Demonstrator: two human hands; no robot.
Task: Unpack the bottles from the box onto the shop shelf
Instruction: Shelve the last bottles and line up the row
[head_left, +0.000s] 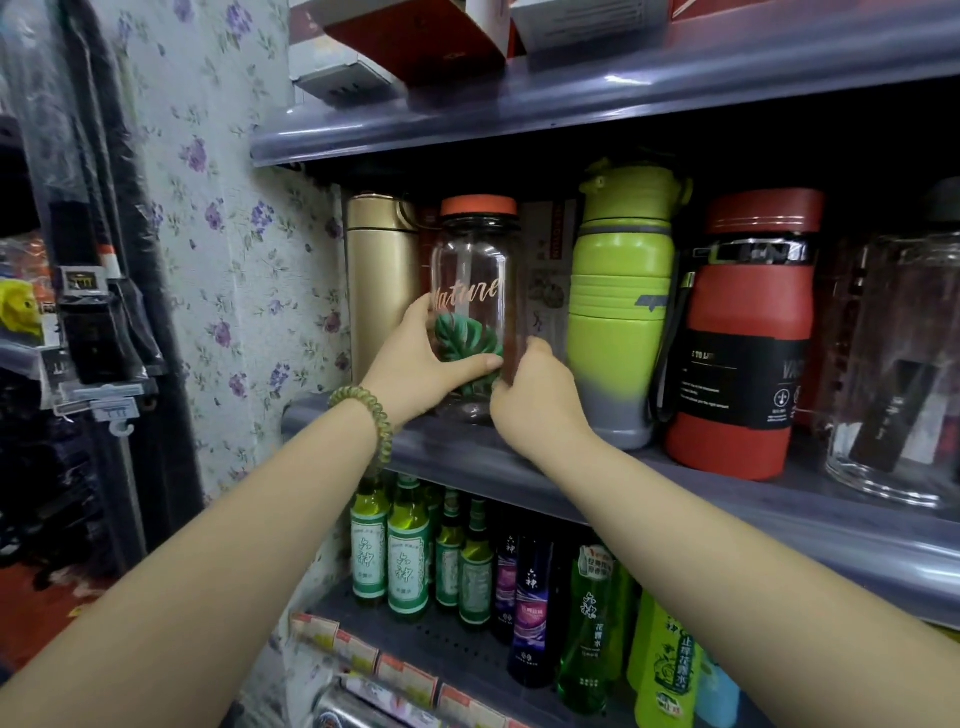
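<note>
A clear bottle (475, 291) with an orange lid, gold "Nature" lettering and a green leaf print is being held upright on the middle shelf (519, 467), its base at the shelf's front edge. It is being gripped low on its body by both hands: the left hand (421, 369), with a green coil bracelet (363, 410) worn at the wrist, is being wrapped round the left side with the thumb laid across the leaf, while the right hand (535, 400) is being pressed closed against the right side. The bottle is being flanked by a gold flask (382, 280) just beside it on the left and a lime-green bottle (621, 301) on the right, with a red bottle (748, 332) beyond. Small green glass bottles (405, 551) are being displayed on the shelf below.
</note>
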